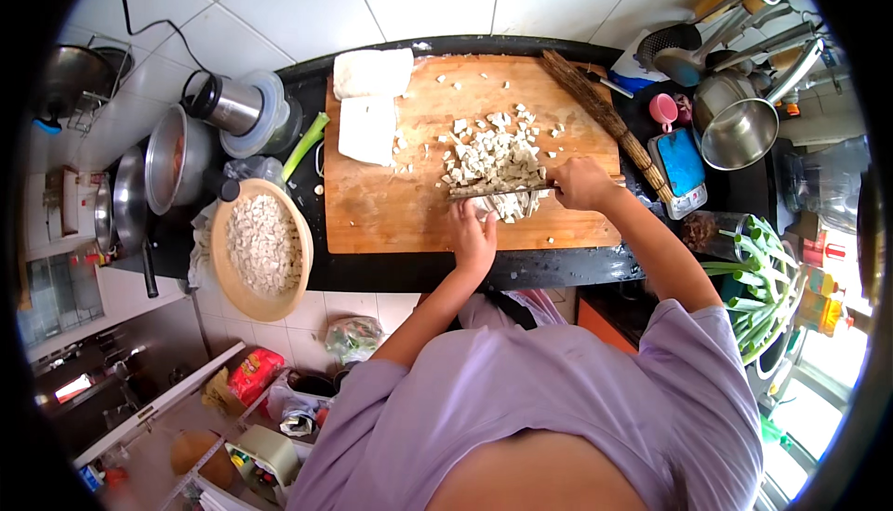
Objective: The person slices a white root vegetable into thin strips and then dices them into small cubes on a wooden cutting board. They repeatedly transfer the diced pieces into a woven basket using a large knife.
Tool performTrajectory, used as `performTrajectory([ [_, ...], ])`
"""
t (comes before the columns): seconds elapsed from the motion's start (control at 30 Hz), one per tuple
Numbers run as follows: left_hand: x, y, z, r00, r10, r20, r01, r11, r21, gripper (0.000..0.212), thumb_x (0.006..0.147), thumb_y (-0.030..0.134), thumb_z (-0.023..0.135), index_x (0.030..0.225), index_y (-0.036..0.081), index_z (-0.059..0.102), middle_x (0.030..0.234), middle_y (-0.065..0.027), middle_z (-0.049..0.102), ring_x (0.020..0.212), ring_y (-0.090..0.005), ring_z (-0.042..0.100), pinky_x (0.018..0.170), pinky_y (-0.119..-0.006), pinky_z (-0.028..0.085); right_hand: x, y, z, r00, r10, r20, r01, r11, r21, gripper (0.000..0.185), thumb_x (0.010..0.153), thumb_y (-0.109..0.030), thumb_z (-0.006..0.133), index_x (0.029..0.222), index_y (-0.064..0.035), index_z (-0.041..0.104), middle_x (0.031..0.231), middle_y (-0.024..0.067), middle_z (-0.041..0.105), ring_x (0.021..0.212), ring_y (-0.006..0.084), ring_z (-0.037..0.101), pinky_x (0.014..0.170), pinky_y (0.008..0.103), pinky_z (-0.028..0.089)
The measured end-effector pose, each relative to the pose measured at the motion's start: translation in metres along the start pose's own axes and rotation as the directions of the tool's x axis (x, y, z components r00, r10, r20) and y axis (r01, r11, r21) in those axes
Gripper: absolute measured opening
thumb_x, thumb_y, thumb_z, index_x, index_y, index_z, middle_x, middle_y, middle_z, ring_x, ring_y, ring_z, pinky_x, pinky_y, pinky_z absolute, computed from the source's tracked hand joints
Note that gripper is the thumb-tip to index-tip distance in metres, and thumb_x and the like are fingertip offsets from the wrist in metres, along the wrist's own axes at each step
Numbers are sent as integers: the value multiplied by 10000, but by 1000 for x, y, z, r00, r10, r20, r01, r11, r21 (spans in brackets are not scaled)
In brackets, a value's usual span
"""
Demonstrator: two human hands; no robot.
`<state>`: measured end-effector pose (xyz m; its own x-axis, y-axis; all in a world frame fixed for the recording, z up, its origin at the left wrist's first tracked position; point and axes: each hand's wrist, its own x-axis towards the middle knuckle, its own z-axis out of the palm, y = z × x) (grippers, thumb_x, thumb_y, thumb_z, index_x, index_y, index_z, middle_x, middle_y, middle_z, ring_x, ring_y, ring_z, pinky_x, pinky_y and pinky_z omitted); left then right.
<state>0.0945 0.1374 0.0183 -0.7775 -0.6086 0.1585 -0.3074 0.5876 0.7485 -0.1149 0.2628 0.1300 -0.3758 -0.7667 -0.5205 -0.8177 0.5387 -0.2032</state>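
My right hand (580, 184) grips the handle of a cleaver (501, 191), whose blade lies across a pile of diced white food (499, 152), probably tofu. Just below the blade, my left hand (476, 232) holds cut white strips (513, 204) against the wooden cutting board (432, 228), its fingertips close to the metal. The blade and fingers hide part of the strips. Two larger white blocks (368, 129) rest at the board's upper left. Loose cubes are scattered around the pile.
A cream bowl (307, 246) of white dice overhangs the counter edge at left, near a green scallion piece (305, 146). A bundled-stick brush (607, 117) lies across the board's right corner. Beyond it are a blue-topped scale (680, 155), a saucepan (739, 134) and scallions (757, 288).
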Motion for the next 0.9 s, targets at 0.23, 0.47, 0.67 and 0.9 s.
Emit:
performTrajectory([
  [0.23,-1,3,2,996,72,-57,-79,988,-130,379,871,92,634,1230,37,529,1236,-161,525,1144,-362,502,987,-450,397,-15,8,-19,996,59,-70,-51,992,112,272,767,-171,615,998,-146,756,921,149,714,887,330,681,805,425,544],
  [0.47,-3,13,-11,959,279,43,-281,959,38,267,856,93,613,1119,71,647,1195,-56,583,1096,-293,525,947,-422,429,-3,19,4,995,102,20,-102,995,-12,295,778,-150,599,1022,-155,763,932,159,714,882,328,684,819,416,546],
  [0.67,0,12,-16,918,343,199,-374,915,149,335,852,88,630,1187,73,629,1255,-45,568,1138,-288,501,976,-418,413,-14,13,-12,998,58,-24,-58,998,13,270,781,-146,595,994,-140,761,928,156,714,897,336,680,829,417,543],
  [0.9,-3,14,-8,891,367,266,-416,895,160,330,868,92,578,1182,-5,604,1250,-70,552,1095,-272,519,980,-364,440,-9,8,0,993,101,64,-101,995,-6,253,789,-150,603,987,-84,747,959,197,702,917,352,676,834,423,542],
])
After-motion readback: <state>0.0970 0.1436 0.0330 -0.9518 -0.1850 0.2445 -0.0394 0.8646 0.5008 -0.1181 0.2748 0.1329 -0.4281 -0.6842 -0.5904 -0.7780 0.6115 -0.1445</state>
